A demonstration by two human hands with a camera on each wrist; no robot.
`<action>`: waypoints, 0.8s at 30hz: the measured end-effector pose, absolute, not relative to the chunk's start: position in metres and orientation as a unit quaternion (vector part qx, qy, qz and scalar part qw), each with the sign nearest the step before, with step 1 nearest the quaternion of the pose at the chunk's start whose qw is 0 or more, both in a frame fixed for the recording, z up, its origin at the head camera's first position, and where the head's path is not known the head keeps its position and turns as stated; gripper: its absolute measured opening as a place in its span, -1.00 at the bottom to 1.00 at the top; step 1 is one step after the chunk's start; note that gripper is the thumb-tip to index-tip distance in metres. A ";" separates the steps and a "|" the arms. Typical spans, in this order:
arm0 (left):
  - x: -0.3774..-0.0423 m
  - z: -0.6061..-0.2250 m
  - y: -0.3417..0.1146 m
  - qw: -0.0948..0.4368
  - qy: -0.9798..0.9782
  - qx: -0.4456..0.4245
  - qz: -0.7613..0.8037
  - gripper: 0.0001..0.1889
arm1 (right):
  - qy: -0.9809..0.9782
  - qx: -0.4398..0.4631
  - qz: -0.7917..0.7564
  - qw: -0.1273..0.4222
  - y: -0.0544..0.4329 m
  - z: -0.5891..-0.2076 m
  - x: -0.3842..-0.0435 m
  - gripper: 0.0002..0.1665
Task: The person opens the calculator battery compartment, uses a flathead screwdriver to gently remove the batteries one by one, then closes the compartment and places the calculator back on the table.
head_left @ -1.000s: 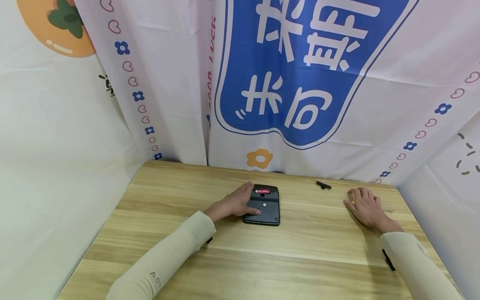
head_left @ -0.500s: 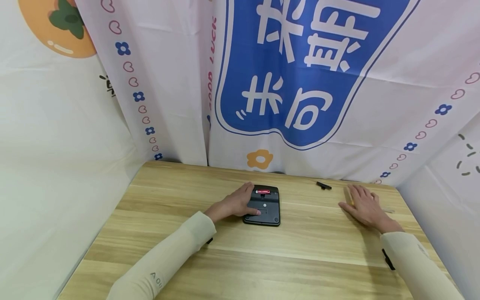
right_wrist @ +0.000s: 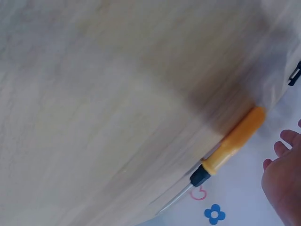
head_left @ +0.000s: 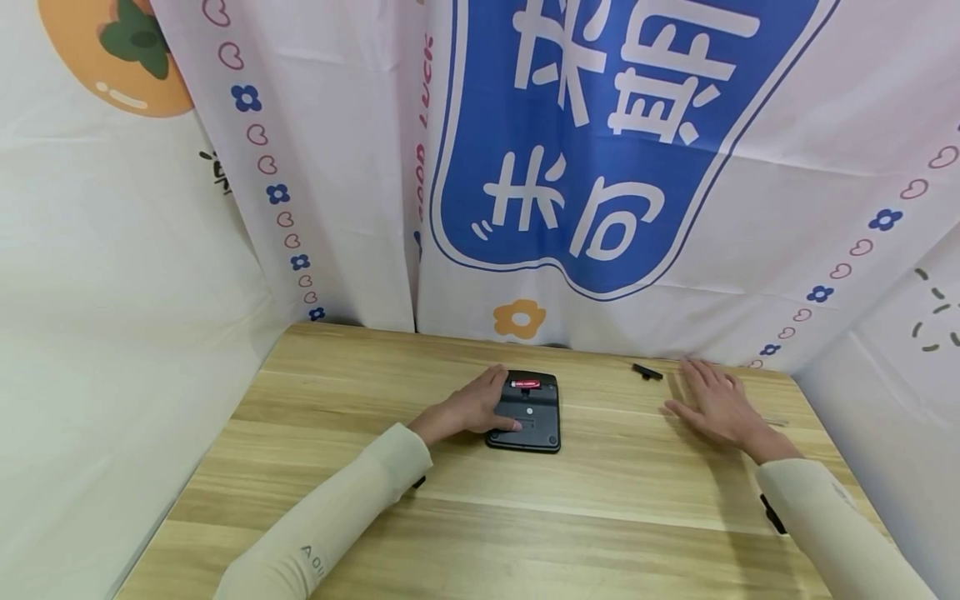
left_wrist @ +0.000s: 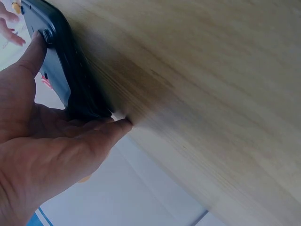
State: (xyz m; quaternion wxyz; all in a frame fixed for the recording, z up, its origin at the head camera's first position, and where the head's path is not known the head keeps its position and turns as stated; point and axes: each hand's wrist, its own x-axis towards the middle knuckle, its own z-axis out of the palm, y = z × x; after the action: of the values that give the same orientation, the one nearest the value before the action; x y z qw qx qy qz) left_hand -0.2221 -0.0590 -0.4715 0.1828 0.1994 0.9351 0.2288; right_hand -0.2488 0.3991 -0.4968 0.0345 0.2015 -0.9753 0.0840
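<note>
A black calculator (head_left: 536, 429) lies face down on the wooden table, with a red battery (head_left: 525, 384) showing in its uncovered slot. My left hand (head_left: 472, 404) grips it by the left side, thumb on the back and fingers along the edge, as the left wrist view also shows. Over at the right, my right hand (head_left: 718, 408) is held over the table, fingers spread and holding nothing. Below it lies a screwdriver (right_wrist: 235, 139) with an orange-yellow handle; in the head view only its metal shaft (head_left: 777, 422) shows past the hand.
A small black battery cover (head_left: 647, 372) lies near the table's back edge, between the calculator and my right hand. Printed cloth (head_left: 360, 208) hangs close behind the table (head_left: 480, 533), with white sheets at both sides.
My right hand has come off the screwdriver, its fingers spreading, and shifted left toward the battery cover. The left hand and the calculator have stayed put.
</note>
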 end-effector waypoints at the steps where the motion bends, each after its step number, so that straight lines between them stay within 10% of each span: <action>1: -0.222 -0.472 -0.059 0.183 0.935 0.199 0.228 0.10 | -0.975 0.204 0.084 0.033 0.398 -0.496 -0.249 0.05; 24: -0.222 -0.470 -0.058 0.187 0.936 0.193 0.226 0.11 | -0.964 0.252 0.074 0.043 0.373 -0.490 -0.251 0.05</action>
State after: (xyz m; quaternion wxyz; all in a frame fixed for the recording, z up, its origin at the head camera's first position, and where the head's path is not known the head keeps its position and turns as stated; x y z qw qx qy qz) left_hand -0.2216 -0.0578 -0.4699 0.1871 0.1935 0.9363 0.2256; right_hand -0.2510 0.3726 -0.4899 0.0427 0.2522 -0.9639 0.0735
